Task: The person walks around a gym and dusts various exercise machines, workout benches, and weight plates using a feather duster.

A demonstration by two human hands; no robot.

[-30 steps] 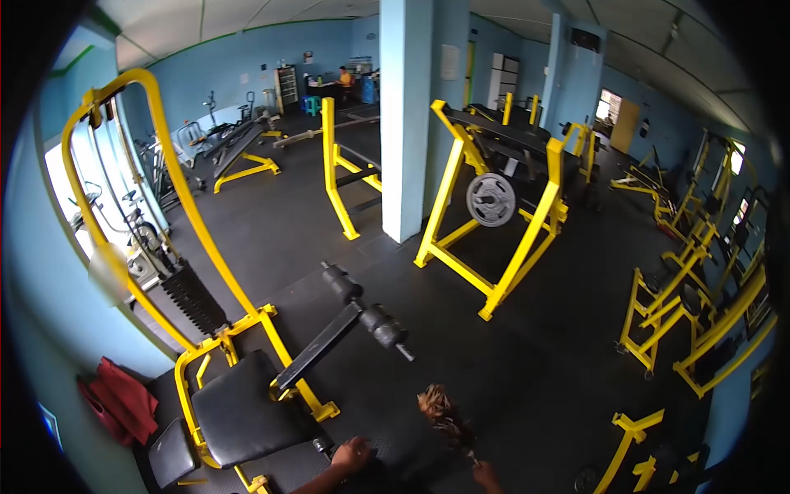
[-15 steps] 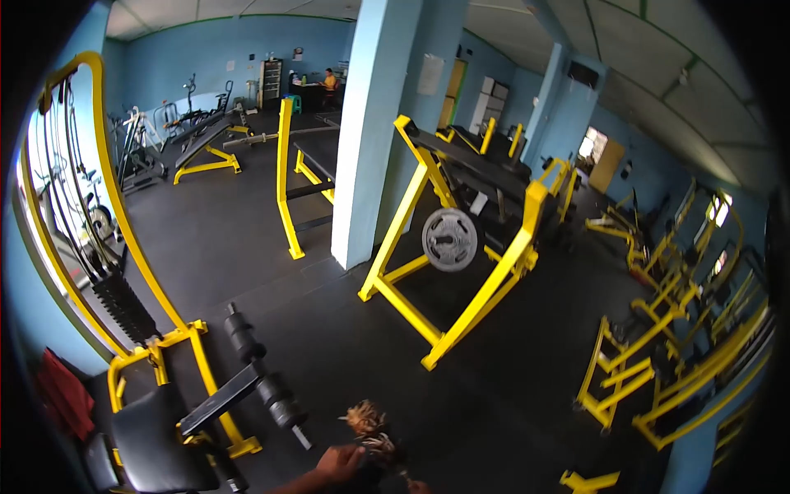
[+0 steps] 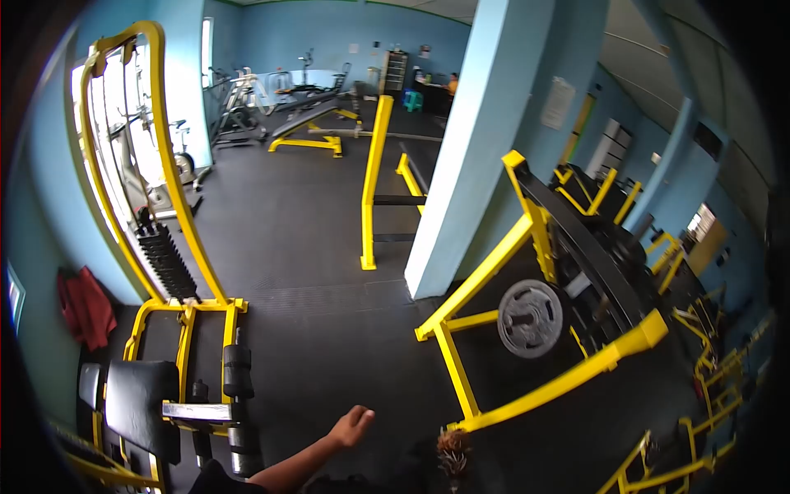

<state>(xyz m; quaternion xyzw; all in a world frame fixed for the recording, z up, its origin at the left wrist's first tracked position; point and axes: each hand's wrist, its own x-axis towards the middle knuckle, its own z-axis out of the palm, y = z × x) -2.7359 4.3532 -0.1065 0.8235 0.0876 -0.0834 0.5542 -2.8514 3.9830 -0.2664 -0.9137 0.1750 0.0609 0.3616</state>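
Note:
My left hand (image 3: 352, 426) reaches out over the dark floor at the bottom centre, its fingers curled closed with nothing visible in them. To its right, a brown, bushy duster-like object (image 3: 454, 454) stands up near the bottom edge, apart from that hand; its lower end is dark and hard to make out. My right hand is not visible. Left of my forearm is a machine with a black padded seat (image 3: 143, 403) and black foam rollers (image 3: 238, 370).
A yellow cable frame (image 3: 177, 189) with a weight stack (image 3: 169, 262) stands left, near a red cloth (image 3: 86, 309). A blue pillar (image 3: 485, 148) rises centrally. Right of it is a yellow machine with a grey plate (image 3: 530, 319). A person (image 3: 453, 83) is at the far desk.
The view has swung left, shifting the room rightward. My left hand has come away from the brown duster-like object, which now appears further right. My right hand has dropped out of view.

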